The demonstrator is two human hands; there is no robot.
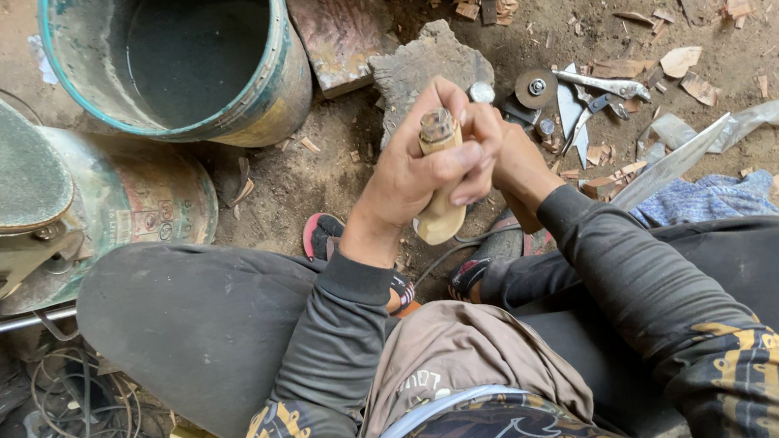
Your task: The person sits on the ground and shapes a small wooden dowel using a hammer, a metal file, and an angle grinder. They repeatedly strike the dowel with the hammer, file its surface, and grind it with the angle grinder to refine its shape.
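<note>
Above lap, between knees, we grip pale tapered wooden handle with metal ferrule [438, 173] upright: left hand [415, 181] fingers wrapped closed round it, right hand [501, 161] fingers closed against upper part. Risk: handle slips from our grip, drops toward grey flat stone [425, 66]; loose blades and pliers [583, 101] near right hand, could cut us.

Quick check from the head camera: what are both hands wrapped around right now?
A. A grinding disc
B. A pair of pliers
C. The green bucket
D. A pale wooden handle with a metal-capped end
D: the left hand and right hand together grip the wooden handle, its metal-capped end up; the pliers lie on the ground.
</note>
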